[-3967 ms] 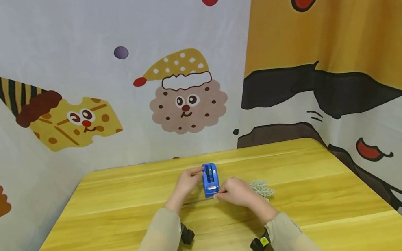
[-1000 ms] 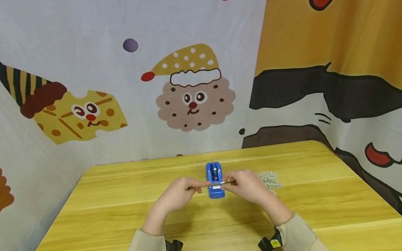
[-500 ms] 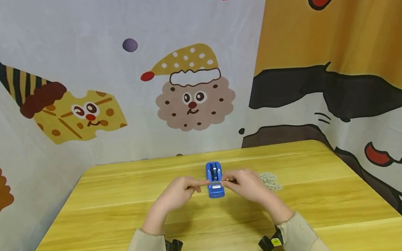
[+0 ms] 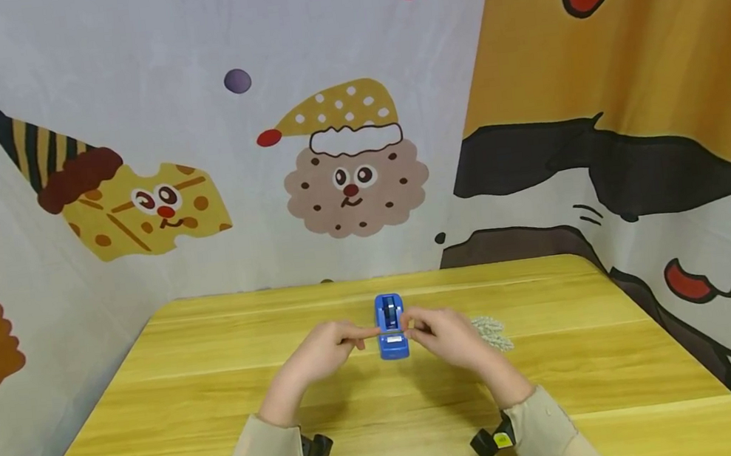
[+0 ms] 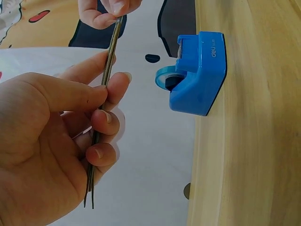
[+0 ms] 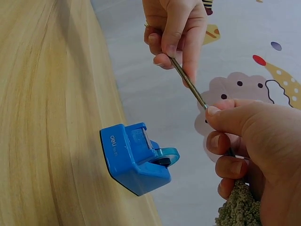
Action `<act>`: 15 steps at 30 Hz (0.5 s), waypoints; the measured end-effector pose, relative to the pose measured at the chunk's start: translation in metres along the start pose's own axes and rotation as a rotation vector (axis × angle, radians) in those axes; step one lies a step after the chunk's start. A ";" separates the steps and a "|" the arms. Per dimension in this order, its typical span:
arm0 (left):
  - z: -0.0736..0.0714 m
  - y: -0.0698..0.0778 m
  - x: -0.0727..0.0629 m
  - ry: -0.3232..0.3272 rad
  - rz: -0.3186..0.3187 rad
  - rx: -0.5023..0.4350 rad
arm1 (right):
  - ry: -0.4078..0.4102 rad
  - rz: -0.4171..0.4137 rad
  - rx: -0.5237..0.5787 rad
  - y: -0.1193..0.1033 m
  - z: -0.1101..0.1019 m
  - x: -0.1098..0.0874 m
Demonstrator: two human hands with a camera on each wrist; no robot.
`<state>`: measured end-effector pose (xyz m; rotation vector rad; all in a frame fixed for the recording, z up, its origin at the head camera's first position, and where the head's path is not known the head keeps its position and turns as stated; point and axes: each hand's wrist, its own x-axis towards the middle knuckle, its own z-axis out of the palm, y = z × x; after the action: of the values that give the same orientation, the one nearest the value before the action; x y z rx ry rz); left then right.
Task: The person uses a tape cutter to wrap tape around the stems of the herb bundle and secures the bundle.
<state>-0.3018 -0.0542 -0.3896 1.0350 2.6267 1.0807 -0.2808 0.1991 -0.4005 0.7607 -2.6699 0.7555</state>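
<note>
Between my two hands runs a thin bundle of brownish stems [image 5: 111, 56], held up off the table and lying crosswise in the head view. My left hand [image 4: 328, 351] pinches it between thumb and fingers, with the loose stem ends [image 5: 89, 193] sticking out below. Farther along, my right hand [image 4: 443, 331] pinches the same bundle with thumb and index finger. A small shiny spot shows at that right thumb tip; whether it is tape is unclear. Pale green, grainy flower heads [image 6: 239, 207] hang out behind the right hand. Beyond the stems stands a blue tape dispenser [image 4: 394, 350].
The dispenser carries a small roll of tape [image 6: 168, 157] and a toothed cutter [image 6: 146, 139]. It stands on a wood-grain table [image 4: 224, 414]. A cartoon-printed cloth [image 4: 185, 39] hangs behind the table. Black cameras are strapped at both wrists.
Four seconds ago the left hand touched the dispenser's side and the right hand was at its front edge. Now both hold the stems together. Over the last second only the right fingers shift slightly.
</note>
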 end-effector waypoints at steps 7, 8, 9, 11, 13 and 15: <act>0.001 0.000 0.001 -0.002 0.003 0.008 | -0.005 0.079 0.056 -0.003 -0.003 0.000; 0.001 0.000 0.001 -0.001 0.006 0.013 | -0.007 0.084 0.053 -0.003 -0.003 0.000; 0.001 0.000 0.001 0.000 0.009 0.018 | -0.008 0.086 0.047 -0.003 -0.003 0.000; 0.001 0.000 0.001 0.000 0.015 0.023 | -0.009 0.086 0.030 -0.003 -0.003 0.000; 0.001 0.001 0.001 -0.002 0.017 0.023 | -0.012 0.081 0.001 -0.003 -0.003 0.001; 0.001 0.001 0.001 -0.006 0.019 0.026 | -0.018 0.077 -0.034 -0.003 -0.002 0.001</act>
<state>-0.3012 -0.0523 -0.3893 1.0684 2.6387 1.0475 -0.2795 0.1974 -0.3967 0.6635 -2.7346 0.7236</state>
